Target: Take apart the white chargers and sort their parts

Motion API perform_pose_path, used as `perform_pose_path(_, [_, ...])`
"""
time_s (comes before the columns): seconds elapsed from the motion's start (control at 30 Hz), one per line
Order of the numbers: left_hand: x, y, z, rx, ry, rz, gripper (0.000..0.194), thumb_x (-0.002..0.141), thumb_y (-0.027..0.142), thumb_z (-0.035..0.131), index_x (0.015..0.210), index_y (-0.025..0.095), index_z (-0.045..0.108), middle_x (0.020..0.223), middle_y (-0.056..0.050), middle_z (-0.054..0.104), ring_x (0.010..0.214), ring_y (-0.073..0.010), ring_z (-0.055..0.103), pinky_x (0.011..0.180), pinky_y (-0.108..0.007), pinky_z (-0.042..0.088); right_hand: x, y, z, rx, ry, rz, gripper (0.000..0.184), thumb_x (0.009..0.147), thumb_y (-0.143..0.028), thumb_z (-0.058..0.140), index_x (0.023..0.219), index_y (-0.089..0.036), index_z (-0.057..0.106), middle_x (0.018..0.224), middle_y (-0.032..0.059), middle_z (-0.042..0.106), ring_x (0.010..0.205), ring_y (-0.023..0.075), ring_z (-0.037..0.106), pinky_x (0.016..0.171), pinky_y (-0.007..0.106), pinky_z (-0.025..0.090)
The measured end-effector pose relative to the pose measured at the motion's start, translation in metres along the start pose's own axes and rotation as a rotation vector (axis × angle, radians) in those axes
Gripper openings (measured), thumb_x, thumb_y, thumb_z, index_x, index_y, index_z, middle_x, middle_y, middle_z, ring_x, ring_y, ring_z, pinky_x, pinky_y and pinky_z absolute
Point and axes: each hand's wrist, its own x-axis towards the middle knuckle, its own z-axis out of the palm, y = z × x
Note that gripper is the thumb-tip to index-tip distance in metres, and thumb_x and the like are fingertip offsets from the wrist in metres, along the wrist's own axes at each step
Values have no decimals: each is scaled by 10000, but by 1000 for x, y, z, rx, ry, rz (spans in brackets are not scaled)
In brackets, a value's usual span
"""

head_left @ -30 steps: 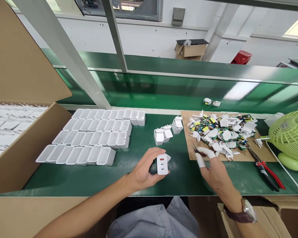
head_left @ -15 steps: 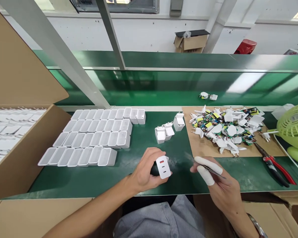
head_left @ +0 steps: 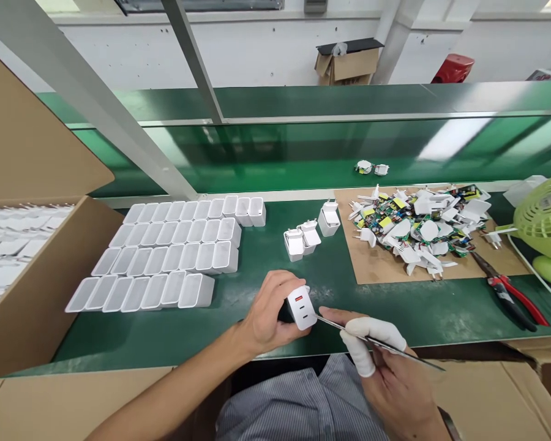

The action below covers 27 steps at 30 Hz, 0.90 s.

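My left hand (head_left: 267, 315) is wrapped round a white USB charger (head_left: 302, 309), whose port face with one red slot and two small dark slots points toward me. Something black shows between my palm and the charger; I cannot make out what it is. Thin metal tweezers (head_left: 401, 351) are pinched in my right hand (head_left: 388, 367), which wears white covers on two fingers. The tips of the tweezers reach the edge of the port face near the lower slot. Beyond my hands stand white chargers with plug tops (head_left: 294, 244).
Rows of white charger shells (head_left: 165, 262) fill the left of the green bench. A carton of white parts (head_left: 18, 245) stands at far left. On a cardboard sheet (head_left: 371, 274) lie heaped circuit boards and plugs, with red-black pliers (head_left: 509, 294) and a green fan (head_left: 544, 214) alongside.
My right hand has moved left and toward me, bringing the tweezers to the charger's port face. My left hand still holds the charger in about the same place. The view has shifted slightly.
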Motion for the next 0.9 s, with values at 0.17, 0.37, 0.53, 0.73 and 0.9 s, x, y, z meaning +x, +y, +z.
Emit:
perform_pose_path(0.17, [-1, 0, -1, 2, -18, 5, 681, 814, 173, 786, 1430, 176, 497, 1137, -148, 629, 1002, -278, 637, 811, -437, 596, 6, -4, 5, 105, -29, -38, 358, 982, -55, 547, 1247, -288, 608, 1271, 57, 759, 1143, 249, 751, 991, 382, 657])
perform_pose_path(0.37, [-1, 0, 0, 10, -16, 21, 644, 839, 206, 791, 1416, 173, 508, 1112, -143, 642, 976, -276, 643, 808, -441, 591, 10, -4, 9, 56, -46, -79, 355, 981, -61, 559, 1258, -278, 605, 1259, 77, 760, 1152, 252, 747, 989, 390, 657])
perform_pose_path(0.53, [-3, -2, 1, 13, -11, 32, 637, 845, 198, 795, 1413, 148, 512, 1118, -153, 634, 997, -275, 627, 815, -440, 589, 8, -1, 10, 25, -68, -85, 426, 952, -25, 560, 1287, -285, 605, 1293, 64, 744, 1197, 248, 724, 1028, 387, 640])
perform_pose_path(0.73, [-2, -1, 1, 19, -24, 53, 620, 850, 179, 798, 1403, 122, 522, 1134, -173, 645, 1028, -286, 621, 839, -458, 580, 6, -4, 6, -92, -98, -120, 460, 952, -37, 573, 1331, -296, 592, 1308, 63, 736, 1220, 255, 712, 1017, 383, 644])
perform_pose_path(0.9, [-3, -1, 3, 12, -23, 62, 627, 854, 176, 805, 1411, 110, 525, 1148, -182, 656, 1034, -289, 641, 851, -457, 583, -4, -1, 5, -157, -150, -148, 585, 940, -69, 580, 1469, -303, 489, 1416, 90, 673, 1283, 291, 671, 1047, 469, 619])
